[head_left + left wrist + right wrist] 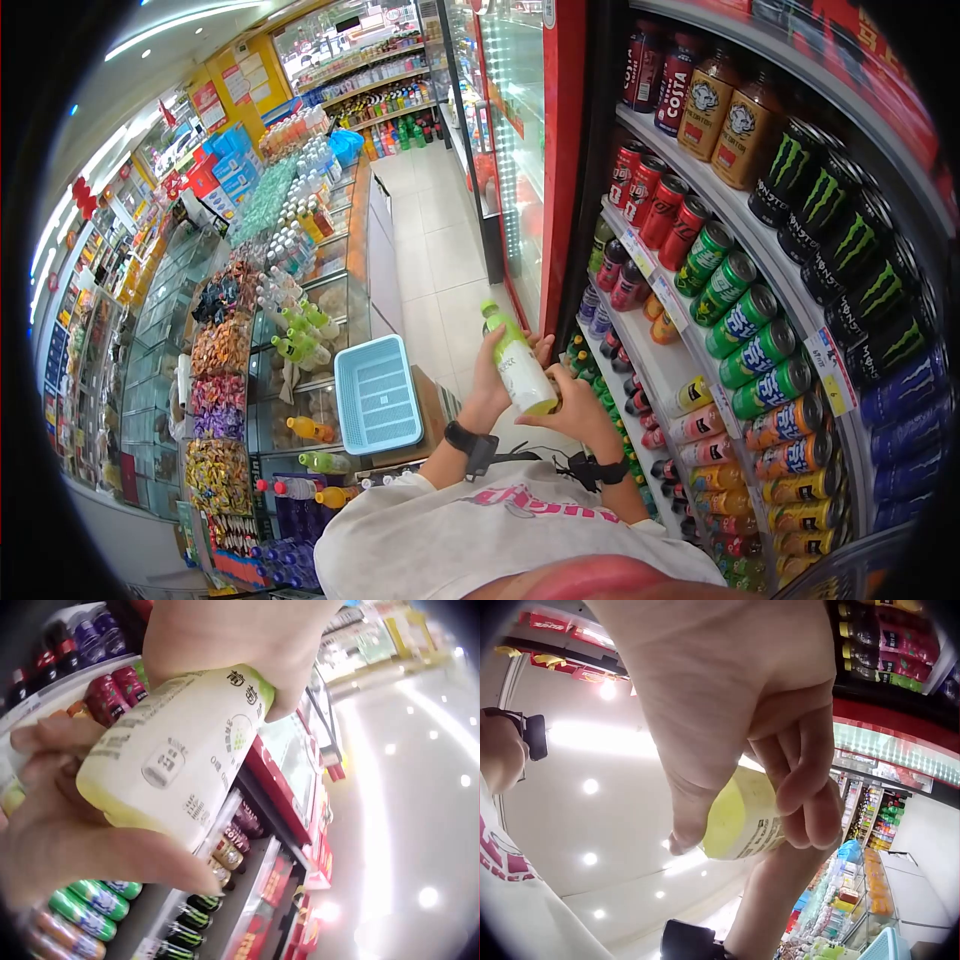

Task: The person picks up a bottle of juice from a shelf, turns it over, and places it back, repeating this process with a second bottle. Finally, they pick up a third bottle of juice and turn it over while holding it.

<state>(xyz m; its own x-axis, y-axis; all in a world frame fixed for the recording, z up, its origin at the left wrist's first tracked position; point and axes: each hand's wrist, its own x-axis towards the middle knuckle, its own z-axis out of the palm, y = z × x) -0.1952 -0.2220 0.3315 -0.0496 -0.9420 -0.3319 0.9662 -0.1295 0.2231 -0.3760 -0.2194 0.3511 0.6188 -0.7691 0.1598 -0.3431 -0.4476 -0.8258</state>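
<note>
Bottle [520, 365] w/ green cap and pale label is held in both hands, just in front of drinks shelves [690, 330]. It is tilted, cap end up and away from the person. L hand [490, 375] is wrapped round the bottle's body from behind, fingers curled on it. In left wrist view the label side of the bottle [180, 757] is seen, w/ L hand [232, 637] clamped on the upper end and R hand [67, 840] under the base. R hand [575, 408] is cupped at the bottle's base, thumb and fingers closed on it. In right wrist view the R hand [720, 697] fingers [802, 787] are curled close together over the yellowish bottom [742, 814]. Shelves are packed w/ green cans [750, 330], black cans [840, 230] and red cans [660, 200]. Blue basket [377, 393] is set on a counter at the person's left, near the L arm. Red-framed glass door [555, 150] is seen past the bottle.
</note>
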